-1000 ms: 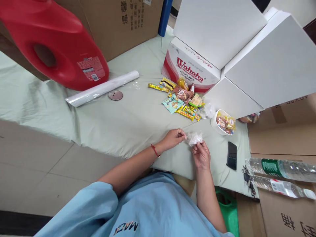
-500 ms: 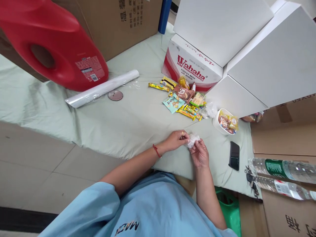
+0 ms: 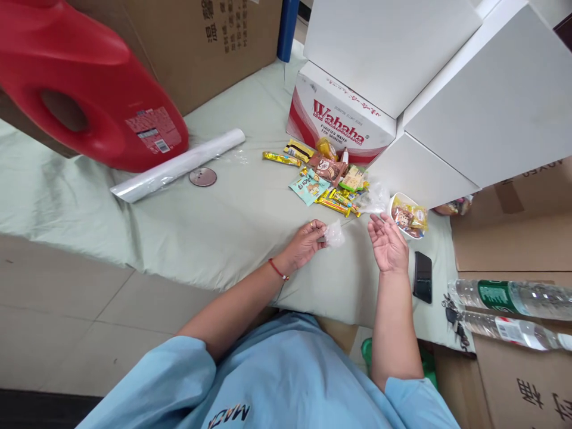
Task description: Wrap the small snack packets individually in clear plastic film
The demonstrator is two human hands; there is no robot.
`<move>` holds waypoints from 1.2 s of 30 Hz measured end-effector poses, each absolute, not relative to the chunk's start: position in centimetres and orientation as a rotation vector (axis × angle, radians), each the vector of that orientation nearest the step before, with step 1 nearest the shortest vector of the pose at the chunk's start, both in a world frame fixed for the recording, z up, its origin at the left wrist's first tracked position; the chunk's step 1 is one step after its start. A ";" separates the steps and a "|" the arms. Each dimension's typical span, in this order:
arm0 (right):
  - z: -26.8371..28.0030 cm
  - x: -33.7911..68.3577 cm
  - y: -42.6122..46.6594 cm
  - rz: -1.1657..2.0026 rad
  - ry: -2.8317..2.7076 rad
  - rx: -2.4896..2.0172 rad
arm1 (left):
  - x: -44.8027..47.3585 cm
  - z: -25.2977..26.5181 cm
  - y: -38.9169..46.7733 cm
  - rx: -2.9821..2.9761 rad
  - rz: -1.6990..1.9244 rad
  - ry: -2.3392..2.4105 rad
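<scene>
Pinched in the fingers of my left hand (image 3: 308, 243) is a crumpled piece of clear plastic film (image 3: 335, 234), held over the pale green cloth (image 3: 250, 226). My right hand (image 3: 388, 243) is raised palm up with its fingers apart, and nothing shows in it. Just beyond its fingertips are a loose clump of clear plastic (image 3: 376, 198) and a white tub (image 3: 392, 210) of wrapped snacks. A pile of wrapped snacks, among them a light blue packet (image 3: 308, 187) and a brown packet (image 3: 328, 168), lies ahead of both hands.
A red jug (image 3: 111, 77), a white plastic roll (image 3: 179, 165) and a round disc (image 3: 202, 176) are at left. Behind the snacks stands a Wahaha box (image 3: 339, 113) beside white boxes (image 3: 482, 89). A phone (image 3: 422, 277), keys (image 3: 454, 319) and bottles (image 3: 496, 296) lie at right.
My right hand has let go of the plastic film, opened and moved right and forward toward the tub. My left hand still holds the film and has shifted slightly left.
</scene>
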State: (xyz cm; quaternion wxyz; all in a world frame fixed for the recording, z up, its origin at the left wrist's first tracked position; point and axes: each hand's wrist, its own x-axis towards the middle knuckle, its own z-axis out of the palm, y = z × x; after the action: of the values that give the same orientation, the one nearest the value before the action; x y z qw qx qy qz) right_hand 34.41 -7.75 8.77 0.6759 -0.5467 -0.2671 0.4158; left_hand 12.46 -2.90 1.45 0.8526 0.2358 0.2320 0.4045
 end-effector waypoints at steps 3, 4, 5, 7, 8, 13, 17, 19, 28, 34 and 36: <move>9.2 31.9 -7.0 0.917 -0.799 -1.323 | 12.6 1.6 -2.9 0.505 0.888 0.500; 8.8 30.7 -7.2 0.904 -0.878 -1.363 | 12.7 1.6 -2.9 0.521 0.902 0.504; 8.3 29.6 -7.5 0.892 -0.963 -1.407 | 12.8 1.6 -3.0 0.546 0.915 0.507; 7.1 28.0 -8.5 0.852 -1.108 -1.498 | 13.0 1.6 -3.1 0.607 0.931 0.515; 6.4 27.6 -8.9 0.819 -1.138 -1.538 | 13.0 1.6 -3.2 0.635 0.935 0.523; 5.4 29.6 -11.0 0.764 -0.794 -1.565 | 13.2 1.4 -3.1 0.686 0.922 0.593; 6.3 32.2 -12.9 1.027 -0.614 -1.506 | 13.1 1.3 -3.0 0.632 0.803 0.531; 6.2 32.8 -13.7 1.106 -0.610 -1.525 | 13.0 1.3 -3.0 0.621 0.756 0.504; 4.9 30.1 -16.4 0.163 -1.141 -1.722 | 13.2 0.3 -3.1 0.655 0.725 0.529; 4.3 28.6 -15.1 0.226 -1.653 -1.668 | 13.4 0.3 -3.5 0.710 0.670 0.505; 4.0 29.2 -14.6 0.295 -1.546 -1.639 | 13.1 0.6 -3.7 0.714 0.637 0.490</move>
State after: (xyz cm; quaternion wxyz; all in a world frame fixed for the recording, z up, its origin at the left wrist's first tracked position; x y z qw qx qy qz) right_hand 29.16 -14.59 4.02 0.4213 -0.6542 -0.6170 0.1177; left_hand 13.13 -3.65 0.59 0.8589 0.3400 0.2334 0.3036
